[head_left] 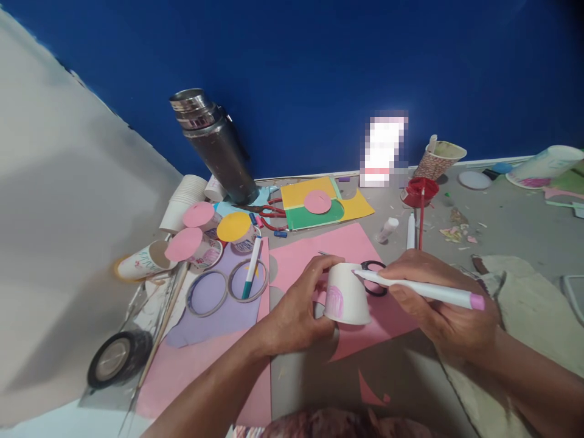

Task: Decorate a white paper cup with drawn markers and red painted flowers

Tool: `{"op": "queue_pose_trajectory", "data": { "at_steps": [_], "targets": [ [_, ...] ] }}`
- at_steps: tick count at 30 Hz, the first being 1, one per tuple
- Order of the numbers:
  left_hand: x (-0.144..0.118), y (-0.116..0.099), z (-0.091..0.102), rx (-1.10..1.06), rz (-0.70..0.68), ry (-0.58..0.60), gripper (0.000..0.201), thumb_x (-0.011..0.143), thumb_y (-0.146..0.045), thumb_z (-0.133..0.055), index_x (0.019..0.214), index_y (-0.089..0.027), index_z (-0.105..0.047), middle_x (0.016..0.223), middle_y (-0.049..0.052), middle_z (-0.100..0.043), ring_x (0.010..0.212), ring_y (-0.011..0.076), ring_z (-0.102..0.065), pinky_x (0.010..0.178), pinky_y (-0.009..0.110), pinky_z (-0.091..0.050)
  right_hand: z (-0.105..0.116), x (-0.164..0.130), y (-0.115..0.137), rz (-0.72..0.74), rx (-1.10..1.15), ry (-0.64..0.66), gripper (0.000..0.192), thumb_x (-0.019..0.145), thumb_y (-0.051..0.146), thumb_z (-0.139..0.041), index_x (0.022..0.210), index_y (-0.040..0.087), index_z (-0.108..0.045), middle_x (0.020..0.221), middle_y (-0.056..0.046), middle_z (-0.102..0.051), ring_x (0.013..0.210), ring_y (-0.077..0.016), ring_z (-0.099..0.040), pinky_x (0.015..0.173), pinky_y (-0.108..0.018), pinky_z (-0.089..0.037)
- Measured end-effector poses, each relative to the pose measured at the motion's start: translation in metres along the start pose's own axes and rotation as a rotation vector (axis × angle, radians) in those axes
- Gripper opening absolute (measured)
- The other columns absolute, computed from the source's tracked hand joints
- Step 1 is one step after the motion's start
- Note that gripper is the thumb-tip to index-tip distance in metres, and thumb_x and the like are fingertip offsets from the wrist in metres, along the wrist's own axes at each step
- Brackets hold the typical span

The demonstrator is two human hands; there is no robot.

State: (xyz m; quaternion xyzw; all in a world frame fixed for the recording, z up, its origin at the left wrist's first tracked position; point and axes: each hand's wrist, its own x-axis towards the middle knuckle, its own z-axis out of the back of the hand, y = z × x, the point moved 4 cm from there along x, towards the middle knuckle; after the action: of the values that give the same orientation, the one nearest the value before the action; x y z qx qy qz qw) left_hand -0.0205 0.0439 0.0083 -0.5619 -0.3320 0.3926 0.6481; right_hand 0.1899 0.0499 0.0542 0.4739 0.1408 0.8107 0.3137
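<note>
Upside down in my left hand (305, 307) is a white paper cup (353, 301), its wider rim facing down. A patch of pink-purple scribble marks the cup's lower left side. My right hand (442, 304) grips a white felt-tip pen (424, 291) with a pink end, and the pen's tip meets the cup near its upper part. Behind the cup lie black-handled scissors (378, 288), partly hidden by it, on a sheet of pink paper (351, 240).
Left of my hands stand decorated paper cups with pink and yellow discs (235, 227), two tape rings (206, 294) and a black tape roll (119, 359). Farther back are a metal flask (219, 152), coloured paper sheets (303, 198) and a red container (416, 196). A pale cloth (515, 292) lies right.
</note>
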Motion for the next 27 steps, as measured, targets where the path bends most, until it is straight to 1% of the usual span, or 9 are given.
{"op": "queue_pose_trajectory", "data": {
  "at_steps": [5,9,13,16,21,27],
  "targets": [
    [-0.0001,0.0011,-0.0005,0.008,-0.002,-0.002,0.083,0.066,0.005,-0.063,0.142,-0.027,-0.053,0.146,0.01,-0.058,0.132,0.0286,-0.062,0.111,0.044,-0.054,0.0019,0.0012,-0.0006,0.008,-0.007,0.014,0.021,0.096,0.011,-0.065,0.11,0.024,-0.073,0.085,-0.005,-0.081,0.07,-0.0209,-0.075,0.063,-0.034,-0.061],
    [-0.0003,0.0017,-0.0006,0.02,-0.006,0.0,0.082,0.067,0.004,-0.063,0.142,-0.028,-0.053,0.145,0.009,-0.058,0.129,0.0274,-0.063,0.107,0.042,-0.056,0.003,-0.0031,-0.0019,-0.014,-0.012,0.031,0.022,0.098,0.013,-0.063,0.113,0.026,-0.072,0.086,-0.004,-0.08,0.071,-0.02,-0.074,0.065,-0.034,-0.061],
    [-0.0008,0.0018,-0.0005,0.012,0.009,0.004,0.081,0.067,0.004,-0.063,0.142,-0.027,-0.052,0.145,0.01,-0.057,0.129,0.0267,-0.063,0.105,0.04,-0.056,0.0021,-0.0061,-0.001,-0.029,-0.005,0.045,0.022,0.097,0.012,-0.063,0.112,0.025,-0.071,0.084,-0.004,-0.078,0.072,-0.0196,-0.074,0.065,-0.033,-0.06],
    [-0.0008,0.0018,-0.0004,0.007,0.017,0.008,0.082,0.066,0.004,-0.063,0.142,-0.026,-0.052,0.146,0.01,-0.056,0.131,0.027,-0.062,0.107,0.041,-0.055,0.0017,-0.0044,0.0005,-0.019,-0.008,0.047,0.02,0.096,0.01,-0.063,0.109,0.023,-0.072,0.083,-0.003,-0.077,0.071,-0.0182,-0.074,0.066,-0.031,-0.06],
    [0.0001,0.0018,0.0,0.01,-0.009,0.013,0.082,0.067,0.005,-0.062,0.142,-0.025,-0.051,0.146,0.01,-0.056,0.132,0.0265,-0.061,0.109,0.041,-0.054,0.002,-0.0003,0.0021,-0.005,0.002,0.049,0.018,0.095,0.009,-0.064,0.105,0.02,-0.074,0.08,-0.002,-0.076,0.07,-0.0163,-0.073,0.065,-0.029,-0.059],
    [0.0005,0.0015,-0.0005,-0.017,-0.007,0.014,0.08,0.068,0.004,-0.063,0.142,-0.024,-0.051,0.144,0.01,-0.056,0.133,0.0267,-0.062,0.111,0.041,-0.054,0.0028,-0.0044,0.002,-0.025,0.027,0.018,0.02,0.094,0.008,-0.064,0.106,0.021,-0.073,0.079,-0.002,-0.075,0.07,-0.017,-0.072,0.065,-0.03,-0.058]
  ]
}}
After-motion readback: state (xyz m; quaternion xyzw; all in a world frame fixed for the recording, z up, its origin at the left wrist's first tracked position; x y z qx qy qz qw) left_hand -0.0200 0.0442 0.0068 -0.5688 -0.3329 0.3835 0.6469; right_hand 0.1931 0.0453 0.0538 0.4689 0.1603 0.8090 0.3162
